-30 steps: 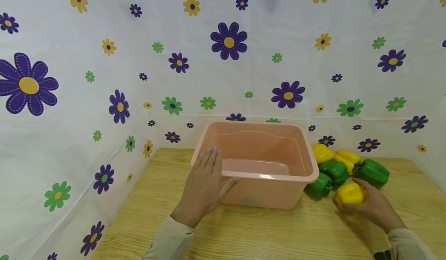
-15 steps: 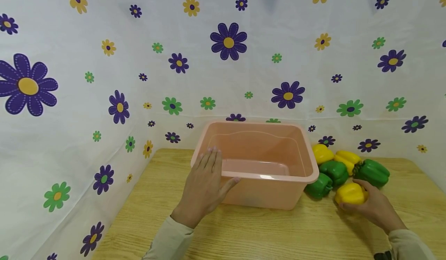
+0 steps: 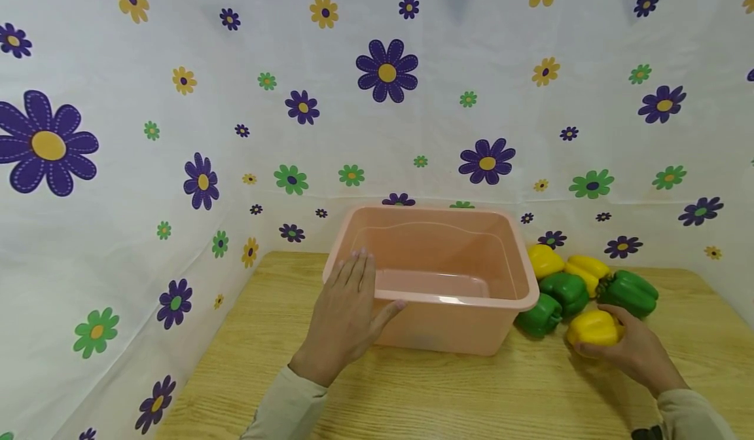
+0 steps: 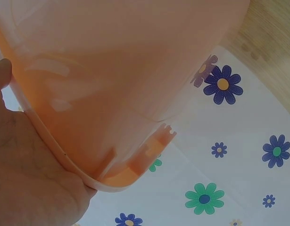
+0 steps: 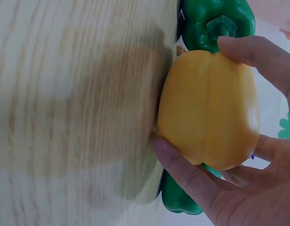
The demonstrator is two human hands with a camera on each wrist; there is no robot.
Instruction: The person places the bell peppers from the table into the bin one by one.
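A pink plastic tub [image 3: 438, 322] stands on the wooden table, its inside bare. My left hand [image 3: 343, 312] lies over its front left corner, with straight fingers together and the thumb spread along the front rim. In the left wrist view, the palm rests against the tub's rim [image 4: 55, 150]. To the right of the tub, my right hand [image 3: 639, 351] grips a yellow bell pepper [image 3: 592, 329], thumb on one side and fingers on the other. Low over the table, this pepper [image 5: 208, 108] fills the right wrist view, with green peppers partly hidden behind it.
Beside the tub's right wall sit more bell peppers: a green one [image 3: 538, 315], another green one [image 3: 565, 293], a yellow one [image 3: 544, 260], a second yellow one [image 3: 588, 271] and a green one [image 3: 630, 293]. A flowered white sheet [image 3: 330, 132] hangs behind the table [image 3: 448, 394] and along its left.
The right hand and its yellow pepper have shifted very slightly to the right. The left hand and the tub stay where they were.
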